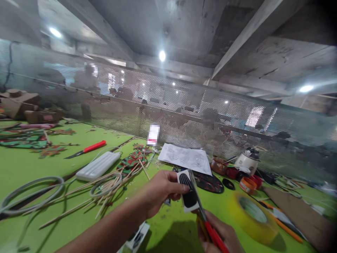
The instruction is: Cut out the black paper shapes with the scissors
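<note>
My left hand (168, 188) pinches a small white paper piece (189, 198) printed with a black rounded shape and pale stripes. In my right hand (219, 233) is a pair of scissors (210, 226) with red on the handle. The scissor blades run up along the paper's right edge; whether they are parted is hard to make out. Below my left forearm, partly hidden, lies another white sheet with black prints (140, 237). A printed white sheet (185, 158) with grey drawings lies beyond my hands, beside a dark, paint-smeared palette (209, 181).
On the green table (173, 235), a yellow tape roll (254, 216) stands at right near paint jars (247, 185) and a white kettle-like pot (247, 161). To the left are wooden sticks (105, 196), a white power strip (98, 166), and a red-handled knife (88, 149). A perforated screen (168, 105) backs the table.
</note>
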A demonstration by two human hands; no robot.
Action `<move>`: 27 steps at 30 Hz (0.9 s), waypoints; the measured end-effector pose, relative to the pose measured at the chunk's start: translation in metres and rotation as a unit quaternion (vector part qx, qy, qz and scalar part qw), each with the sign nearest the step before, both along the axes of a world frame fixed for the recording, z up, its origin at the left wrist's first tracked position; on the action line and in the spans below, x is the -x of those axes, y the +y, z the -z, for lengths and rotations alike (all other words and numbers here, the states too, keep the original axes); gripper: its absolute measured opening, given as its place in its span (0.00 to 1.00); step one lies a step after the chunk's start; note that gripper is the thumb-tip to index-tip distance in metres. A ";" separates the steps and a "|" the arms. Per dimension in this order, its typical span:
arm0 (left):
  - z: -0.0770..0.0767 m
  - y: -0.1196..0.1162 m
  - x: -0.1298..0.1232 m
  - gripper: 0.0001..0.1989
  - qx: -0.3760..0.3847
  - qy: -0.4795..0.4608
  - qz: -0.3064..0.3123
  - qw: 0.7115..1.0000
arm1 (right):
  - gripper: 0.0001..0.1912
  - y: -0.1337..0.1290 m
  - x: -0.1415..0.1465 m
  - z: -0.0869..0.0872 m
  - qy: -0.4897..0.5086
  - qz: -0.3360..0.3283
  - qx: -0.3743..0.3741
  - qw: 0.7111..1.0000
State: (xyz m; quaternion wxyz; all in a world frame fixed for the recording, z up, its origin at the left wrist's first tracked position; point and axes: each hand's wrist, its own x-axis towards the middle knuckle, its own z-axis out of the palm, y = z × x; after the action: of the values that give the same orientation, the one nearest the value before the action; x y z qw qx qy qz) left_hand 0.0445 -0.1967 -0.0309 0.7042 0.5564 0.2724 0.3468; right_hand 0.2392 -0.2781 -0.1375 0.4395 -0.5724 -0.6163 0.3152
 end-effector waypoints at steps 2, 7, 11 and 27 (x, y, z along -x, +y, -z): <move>0.000 -0.001 0.000 0.09 0.001 -0.004 0.004 1.000 | 0.20 -0.002 -0.001 -0.005 -0.017 0.008 -0.004 1.000; 0.003 0.000 0.000 0.11 0.011 -0.020 0.019 1.000 | 0.31 -0.006 0.006 -0.024 -0.042 -0.017 0.039 0.998; 0.006 0.002 0.001 0.13 0.014 -0.029 0.003 0.999 | 0.27 -0.008 0.013 -0.031 -0.062 0.005 0.042 0.997; 0.009 0.010 -0.001 0.14 -0.024 0.000 -0.051 0.998 | 0.30 -0.006 0.018 -0.040 0.004 -0.023 0.100 0.995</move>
State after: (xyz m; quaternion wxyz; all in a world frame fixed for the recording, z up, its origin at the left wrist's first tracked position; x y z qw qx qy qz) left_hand 0.0456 -0.1870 -0.0398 0.6722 0.5585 0.2919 0.3887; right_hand 0.2215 -0.2839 -0.0974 0.3751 -0.5981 -0.5926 0.3878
